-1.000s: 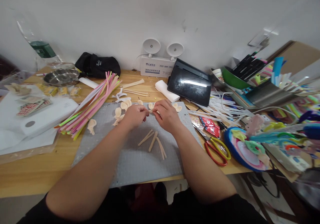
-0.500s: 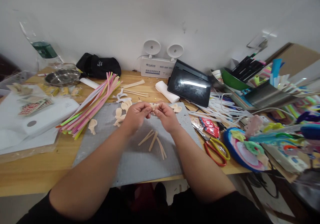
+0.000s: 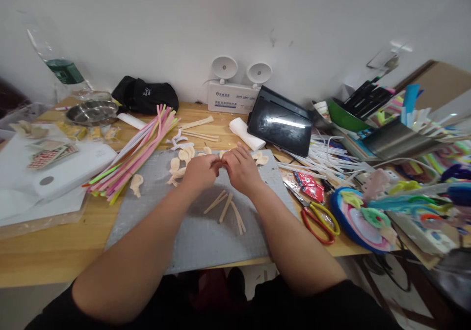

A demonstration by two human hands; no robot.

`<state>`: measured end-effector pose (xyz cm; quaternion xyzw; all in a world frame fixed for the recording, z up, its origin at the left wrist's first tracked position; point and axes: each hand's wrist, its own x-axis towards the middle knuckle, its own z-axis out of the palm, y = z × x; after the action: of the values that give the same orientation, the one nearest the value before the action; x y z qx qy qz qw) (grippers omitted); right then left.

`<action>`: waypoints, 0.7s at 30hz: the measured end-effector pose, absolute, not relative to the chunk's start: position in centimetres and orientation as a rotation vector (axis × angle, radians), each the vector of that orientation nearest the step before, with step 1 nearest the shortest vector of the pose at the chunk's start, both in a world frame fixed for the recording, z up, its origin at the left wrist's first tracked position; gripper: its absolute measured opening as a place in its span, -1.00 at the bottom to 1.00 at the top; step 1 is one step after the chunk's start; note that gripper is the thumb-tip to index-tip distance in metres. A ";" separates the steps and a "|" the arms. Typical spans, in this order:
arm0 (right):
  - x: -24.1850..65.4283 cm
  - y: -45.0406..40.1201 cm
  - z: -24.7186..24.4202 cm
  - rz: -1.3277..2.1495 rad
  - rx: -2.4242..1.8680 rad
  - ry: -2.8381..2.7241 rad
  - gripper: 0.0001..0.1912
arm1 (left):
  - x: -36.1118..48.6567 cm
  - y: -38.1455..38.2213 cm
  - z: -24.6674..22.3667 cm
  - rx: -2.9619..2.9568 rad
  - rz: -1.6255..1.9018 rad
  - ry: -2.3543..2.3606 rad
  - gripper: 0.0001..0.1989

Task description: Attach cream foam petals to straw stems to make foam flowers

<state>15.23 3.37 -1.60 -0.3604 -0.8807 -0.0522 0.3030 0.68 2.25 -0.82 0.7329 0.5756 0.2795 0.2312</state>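
Note:
Over the far part of the grey cutting mat [image 3: 206, 244], my left hand [image 3: 202, 170] and my right hand [image 3: 241, 168] meet, fingers closed together. Both pinch a small cream pipe-cleaner piece, now mostly hidden by the fingers. Left of my left hand lie several cream petal-shaped loops [image 3: 175, 164], and one separate loop [image 3: 136, 184] sits near the mat's left edge. Another pair of loops [image 3: 261, 159] rests beyond my right hand. Below my hands, several short cream pipe-cleaner strips [image 3: 225, 208] lie fanned on the mat.
A bundle of coloured pipe cleaners [image 3: 136, 158] lies to the left. On the right are scissors [image 3: 316, 219], red packets [image 3: 309, 186] and a blue-rimmed round tray [image 3: 335, 217]. A black tablet [image 3: 281, 126] leans at the back beside an emergency light [image 3: 231, 97].
My right hand has turned, its fingers rising and folding over toward my left hand. The cream piece, visible between the fingertips before, is now mostly covered.

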 end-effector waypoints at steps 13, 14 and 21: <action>17.5 4.2 -0.7 1.121 -0.945 -1.904 -0.95 | 0.0 2.1 0.0 2.192 0.718 1.178 -0.82; 17.7 4.2 -0.7 1.100 -0.868 -1.849 -0.88 | 0.0 2.0 0.1 2.037 0.764 1.171 -0.82; 16.9 3.5 -0.8 1.127 -0.597 -1.765 -0.74 | 0.3 1.2 0.5 1.374 0.935 0.783 -0.81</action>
<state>16.94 3.48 -0.82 -0.2429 -0.7181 0.4585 0.4638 0.30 1.17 0.49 0.5944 0.3389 0.4043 0.6070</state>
